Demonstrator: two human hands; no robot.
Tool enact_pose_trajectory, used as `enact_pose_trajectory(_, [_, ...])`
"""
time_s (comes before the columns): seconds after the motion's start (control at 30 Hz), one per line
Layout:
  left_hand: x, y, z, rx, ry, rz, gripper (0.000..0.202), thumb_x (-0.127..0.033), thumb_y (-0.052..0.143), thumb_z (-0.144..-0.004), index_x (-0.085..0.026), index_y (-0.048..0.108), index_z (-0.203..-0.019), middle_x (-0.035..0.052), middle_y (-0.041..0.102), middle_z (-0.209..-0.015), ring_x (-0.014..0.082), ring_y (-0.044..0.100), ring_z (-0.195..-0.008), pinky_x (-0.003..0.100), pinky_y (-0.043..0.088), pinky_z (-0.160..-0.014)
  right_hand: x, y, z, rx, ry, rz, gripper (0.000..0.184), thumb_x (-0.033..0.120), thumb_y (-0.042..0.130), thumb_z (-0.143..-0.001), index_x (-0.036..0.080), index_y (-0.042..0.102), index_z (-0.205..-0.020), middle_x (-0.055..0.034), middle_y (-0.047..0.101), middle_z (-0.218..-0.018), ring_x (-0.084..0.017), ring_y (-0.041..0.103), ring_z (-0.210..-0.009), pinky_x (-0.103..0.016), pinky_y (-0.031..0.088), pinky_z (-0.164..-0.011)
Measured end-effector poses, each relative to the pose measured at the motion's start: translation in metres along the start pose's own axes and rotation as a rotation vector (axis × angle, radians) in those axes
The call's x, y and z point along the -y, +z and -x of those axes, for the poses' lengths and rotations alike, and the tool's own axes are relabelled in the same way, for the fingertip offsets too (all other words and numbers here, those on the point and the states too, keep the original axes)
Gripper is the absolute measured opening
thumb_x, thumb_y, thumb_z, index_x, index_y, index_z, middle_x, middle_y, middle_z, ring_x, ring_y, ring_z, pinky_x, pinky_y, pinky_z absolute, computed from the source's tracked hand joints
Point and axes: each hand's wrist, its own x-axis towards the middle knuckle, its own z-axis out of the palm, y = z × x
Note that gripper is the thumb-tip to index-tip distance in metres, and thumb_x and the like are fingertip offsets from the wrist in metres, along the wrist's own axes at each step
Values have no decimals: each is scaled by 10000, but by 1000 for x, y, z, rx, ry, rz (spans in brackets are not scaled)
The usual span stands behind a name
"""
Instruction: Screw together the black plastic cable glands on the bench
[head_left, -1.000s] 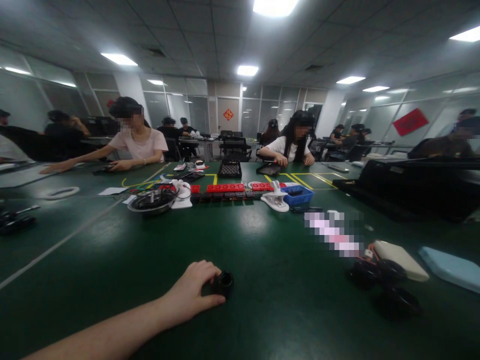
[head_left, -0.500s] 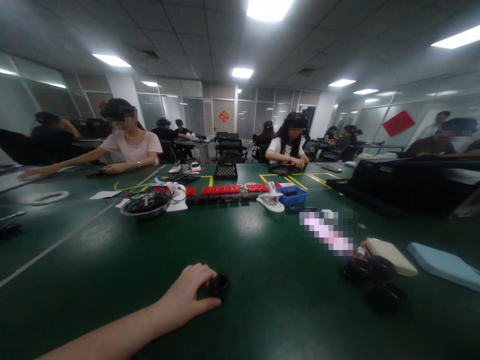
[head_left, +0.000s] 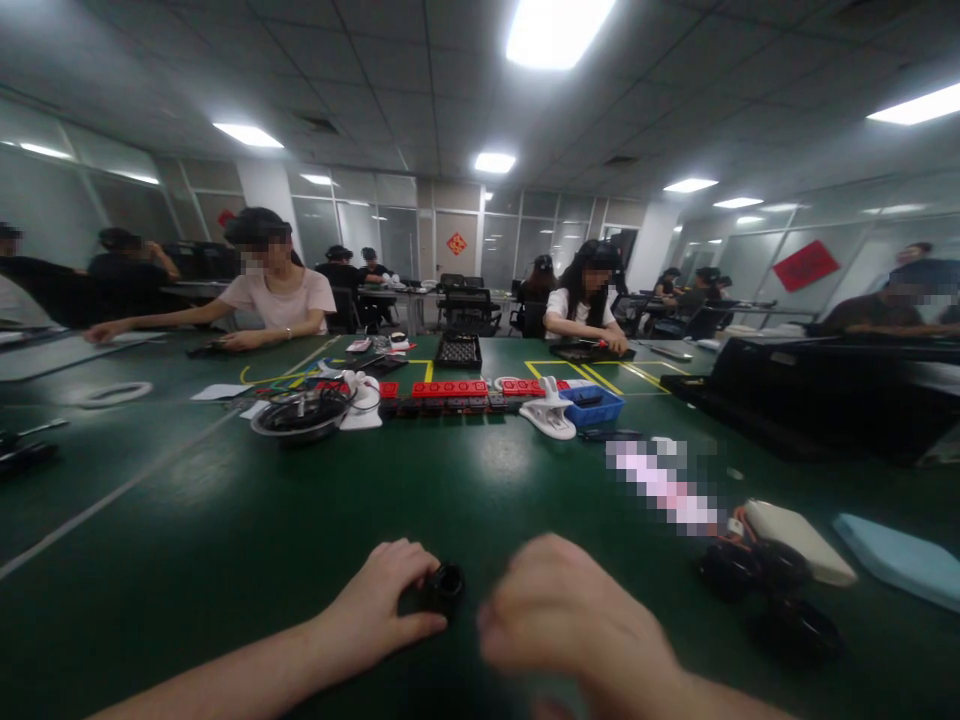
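Note:
My left hand (head_left: 379,605) rests on the green table (head_left: 225,520) with its fingers and thumb closed round a small black round part (head_left: 444,585). Just right of that part, my right hand (head_left: 570,610) hovers low over the table; it is smeared by motion, its fingers look curled inward, and I see nothing in it.
At the right lie black wheels with wires (head_left: 757,580), a beige block (head_left: 799,528) and a pale blue pad (head_left: 896,558). Mid-table stand a metal bowl of cables (head_left: 300,412), red strips (head_left: 448,388), a white clamp (head_left: 549,414) and a blue bin (head_left: 592,404). Other people sit across the table.
My right hand has come into view from the lower right, close to the black part. My left hand keeps its hold on the part in the same place.

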Motion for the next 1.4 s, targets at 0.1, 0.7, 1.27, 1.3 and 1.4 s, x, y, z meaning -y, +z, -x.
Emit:
enact_pose_trajectory(0.1, [1,1,1,-19,24,6,276,-448,573,-744,-193,548,-845,2,549,-852,182,466,-796,288,333,-710,-21,21,-32,-49,319,-47,338,207,524,-726,186,471,-1059,-60,560,-991,-172,528,-903,-311,446,-790])
enact_pose_trajectory(0.7, [-5,-2,1,31,66,-5,185,-355,592,-728,-187,530,-776,-4,528,-814,168,447,-771,273,328,-688,-47,67,-27,225,370,371,259,418,605,-708,201,513,-814,-8,536,-827,-168,485,-768,-293,383,-659])
enact_pose_trajectory(1.27, [-4,0,2,7,85,6,227,-397,619,-721,-201,566,-823,-12,534,-815,166,464,-781,278,329,-697,-47,63,-20,248,74,111,329,163,451,-732,171,501,-1057,-61,558,-1071,-175,490,-945,-301,399,-834])
enact_pose_trajectory(1.3, [-5,-1,1,10,84,7,226,-394,620,-721,-208,570,-840,-13,536,-818,167,465,-781,279,330,-696,-49,64,-20,250,46,101,345,176,460,-721,167,500,-1063,-65,554,-1089,-177,489,-961,-299,399,-846])
enact_pose_trajectory(1.4, [-5,-2,0,20,80,-3,205,-375,621,-718,-208,573,-827,-12,539,-807,170,467,-775,283,337,-691,-51,66,-19,233,-45,60,398,178,454,-702,145,489,-1097,-74,548,-1123,-171,473,-1030,-286,366,-916])
